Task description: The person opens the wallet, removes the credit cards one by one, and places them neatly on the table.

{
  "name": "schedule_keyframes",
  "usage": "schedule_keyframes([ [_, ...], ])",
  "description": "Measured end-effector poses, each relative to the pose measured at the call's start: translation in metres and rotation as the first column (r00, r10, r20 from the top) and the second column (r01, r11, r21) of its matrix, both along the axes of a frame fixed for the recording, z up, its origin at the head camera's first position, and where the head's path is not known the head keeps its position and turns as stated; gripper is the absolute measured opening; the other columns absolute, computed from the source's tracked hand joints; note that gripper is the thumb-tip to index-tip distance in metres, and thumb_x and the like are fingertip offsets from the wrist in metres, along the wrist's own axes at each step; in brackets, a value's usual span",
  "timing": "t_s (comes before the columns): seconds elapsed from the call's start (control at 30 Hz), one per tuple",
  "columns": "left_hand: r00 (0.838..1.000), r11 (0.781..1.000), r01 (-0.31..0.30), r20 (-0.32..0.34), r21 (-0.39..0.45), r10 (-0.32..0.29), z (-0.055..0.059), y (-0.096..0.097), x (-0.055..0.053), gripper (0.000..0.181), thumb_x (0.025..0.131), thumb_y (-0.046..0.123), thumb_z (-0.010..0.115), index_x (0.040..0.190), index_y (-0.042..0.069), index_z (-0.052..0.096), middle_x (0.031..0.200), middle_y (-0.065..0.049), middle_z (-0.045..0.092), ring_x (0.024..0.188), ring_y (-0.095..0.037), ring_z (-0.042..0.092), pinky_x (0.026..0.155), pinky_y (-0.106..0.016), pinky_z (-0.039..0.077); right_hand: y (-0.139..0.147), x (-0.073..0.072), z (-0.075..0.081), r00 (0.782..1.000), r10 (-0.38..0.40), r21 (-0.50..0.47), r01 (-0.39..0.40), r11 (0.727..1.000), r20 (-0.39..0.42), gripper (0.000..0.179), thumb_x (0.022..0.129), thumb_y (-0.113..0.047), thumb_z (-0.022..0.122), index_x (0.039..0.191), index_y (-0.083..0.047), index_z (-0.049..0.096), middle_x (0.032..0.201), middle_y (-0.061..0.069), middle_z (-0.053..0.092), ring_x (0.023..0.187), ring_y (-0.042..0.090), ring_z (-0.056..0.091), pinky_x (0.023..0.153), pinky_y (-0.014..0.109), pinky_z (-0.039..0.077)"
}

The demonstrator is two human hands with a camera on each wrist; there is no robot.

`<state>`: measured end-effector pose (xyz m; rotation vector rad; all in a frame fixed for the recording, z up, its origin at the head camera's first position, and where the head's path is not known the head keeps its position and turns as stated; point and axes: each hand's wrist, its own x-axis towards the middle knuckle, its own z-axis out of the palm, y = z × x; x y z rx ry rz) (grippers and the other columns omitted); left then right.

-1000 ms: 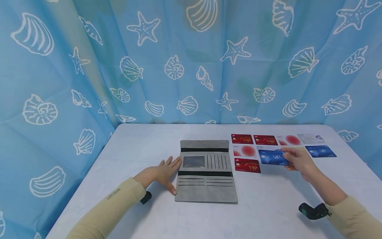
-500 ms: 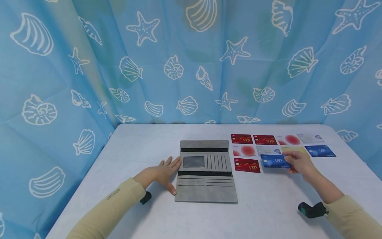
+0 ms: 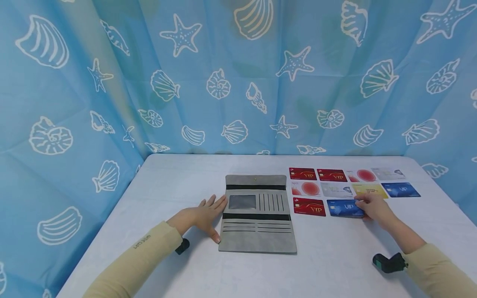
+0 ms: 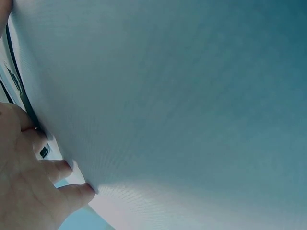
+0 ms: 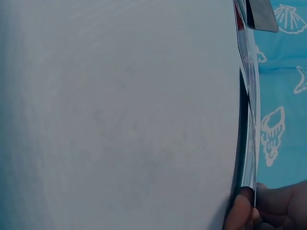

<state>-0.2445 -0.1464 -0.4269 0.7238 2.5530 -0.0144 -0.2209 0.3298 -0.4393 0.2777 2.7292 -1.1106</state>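
Observation:
A grey wallet (image 3: 257, 242) lies unfolded on the white table, showing card slots and a clear window. My left hand (image 3: 203, 216) rests beside it with spread fingers, touching its left edge; in the left wrist view the fingers (image 4: 57, 170) press against the table. My right hand (image 3: 377, 209) pinches the right end of a blue VIP card (image 3: 344, 207) between thumb and fingers. That card is low at the table, right of a red VIP card (image 3: 309, 206). In the right wrist view, the fingertips (image 5: 240, 211) hold the card's edge, seen nearly side-on.
Several more cards lie in rows behind the held one: red VIP cards (image 3: 332, 175), a white one with a red circle (image 3: 305, 188), a silver one (image 3: 336, 190), a yellow one (image 3: 369, 190) and another blue one (image 3: 401, 189). A blue shell-patterned curtain (image 3: 238, 82) hangs behind the table.
The blue card in my right hand has moved toward me and down to the table, uncovering the silver card and showing more of the yellow one. My left hand and the wallet have stayed put.

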Motion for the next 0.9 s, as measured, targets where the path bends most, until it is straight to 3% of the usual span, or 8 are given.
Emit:
schedule_keyframes([
  [0.1, 1.000, 1.000, -0.001, 0.006, 0.009, 0.001, 0.001, 0.001, 0.001, 0.122, 0.061, 0.053, 0.077, 0.148, 0.010, 0.002, 0.155, -0.005, -0.004, 0.140, -0.031, -0.006, 0.112, -0.050, 0.004, -0.001, -0.001, 0.001, 0.999, 0.036, 0.061, -0.036, 0.997, 0.013, 0.043, 0.095, -0.013, 0.046, 0.124, 0.017, 0.038, 0.112, 0.035, 0.042, 0.084, 0.029, 0.051, 0.059, 0.022, 0.048],
  [0.33, 1.000, 1.000, 0.001, 0.007, 0.003, -0.001, 0.002, 0.001, 0.000, 0.122, 0.062, 0.055, 0.076, 0.148, 0.010, 0.002, 0.155, -0.004, -0.004, 0.140, -0.031, -0.006, 0.112, -0.049, 0.004, -0.012, -0.005, 0.006, 0.999, -0.005, 0.157, -0.002, 0.988, 0.044, 0.056, 0.086, -0.021, 0.063, 0.116, 0.020, 0.038, 0.093, 0.029, 0.045, 0.065, 0.021, 0.050, 0.057, 0.024, 0.047],
  [0.47, 1.000, 1.000, -0.005, 0.006, -0.005, 0.005, 0.001, 0.002, -0.001, 0.123, 0.061, 0.056, 0.076, 0.148, 0.011, 0.001, 0.155, -0.003, -0.005, 0.141, -0.030, -0.007, 0.112, -0.049, 0.004, -0.019, -0.007, 0.006, 0.999, -0.009, 0.228, -0.002, 0.974, 0.045, 0.061, 0.084, -0.020, 0.065, 0.119, 0.020, 0.037, 0.096, 0.032, 0.046, 0.065, 0.025, 0.052, 0.055, 0.026, 0.047],
  [0.6, 1.000, 1.000, -0.006, 0.001, -0.008, 0.006, 0.000, 0.002, -0.002, 0.123, 0.062, 0.056, 0.075, 0.148, 0.011, 0.001, 0.155, -0.003, -0.004, 0.141, -0.030, -0.007, 0.112, -0.049, 0.004, -0.023, -0.007, 0.007, 0.998, 0.048, 0.333, -0.056, 0.941, 0.034, 0.063, 0.083, -0.020, 0.066, 0.121, 0.020, 0.035, 0.101, 0.035, 0.046, 0.073, 0.032, 0.054, 0.055, 0.029, 0.049],
  [0.8, 1.000, 1.000, 0.003, 0.000, -0.011, -0.003, 0.003, 0.004, -0.003, 0.122, 0.062, 0.056, 0.075, 0.148, 0.010, 0.002, 0.155, -0.004, -0.004, 0.140, -0.031, -0.006, 0.112, -0.050, 0.004, -0.031, -0.008, 0.014, 0.989, 0.088, 0.446, -0.131, 0.885, 0.115, 0.055, 0.086, -0.019, 0.063, 0.113, 0.023, 0.038, 0.083, 0.025, 0.048, 0.064, 0.025, 0.054, 0.054, 0.026, 0.046],
  [0.9, 1.000, 1.000, -0.002, 0.004, -0.011, 0.002, 0.003, 0.005, -0.003, 0.122, 0.062, 0.056, 0.075, 0.148, 0.011, 0.001, 0.155, -0.004, -0.004, 0.141, -0.031, -0.006, 0.112, -0.050, 0.004, -0.032, -0.008, 0.015, 0.987, 0.128, 0.527, -0.162, 0.834, 0.101, 0.047, 0.085, -0.014, 0.063, 0.108, 0.022, 0.043, 0.082, 0.026, 0.049, 0.066, 0.028, 0.053, 0.056, 0.031, 0.048],
])
